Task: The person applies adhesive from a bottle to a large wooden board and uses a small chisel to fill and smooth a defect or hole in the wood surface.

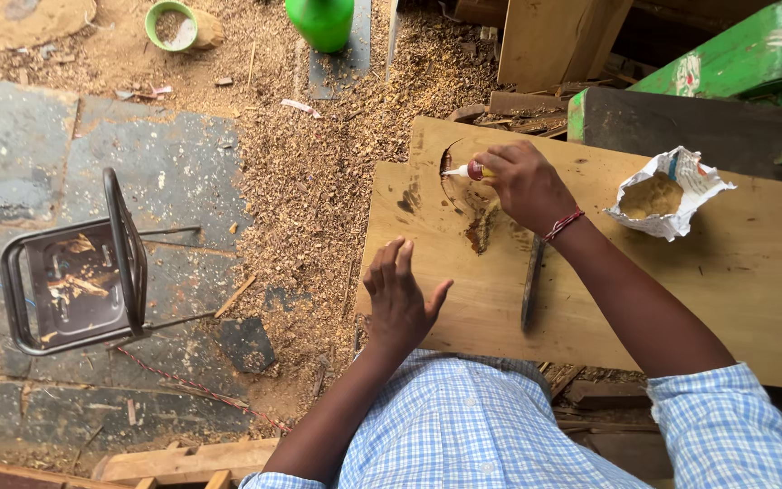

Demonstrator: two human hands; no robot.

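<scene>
My right hand (525,184) grips a small glue tube (465,170) with a white nozzle and red collar, its tip pointing left over a curved crack in the wooden board (681,281). A patch of brown sawdust paste (481,228) lies on the board just below that hand. My left hand (400,294) rests flat with fingers spread on the board's near left part. A dark flat metal blade (531,281) lies on the board under my right forearm.
A crumpled white paper packet (667,192) holding sawdust sits on the board's right part. A metal stool (79,276) stands on the stone floor at left. Sawdust covers the ground. A green bottle (320,20) and a green ring (170,24) lie at the top. Green machine parts (744,54) are top right.
</scene>
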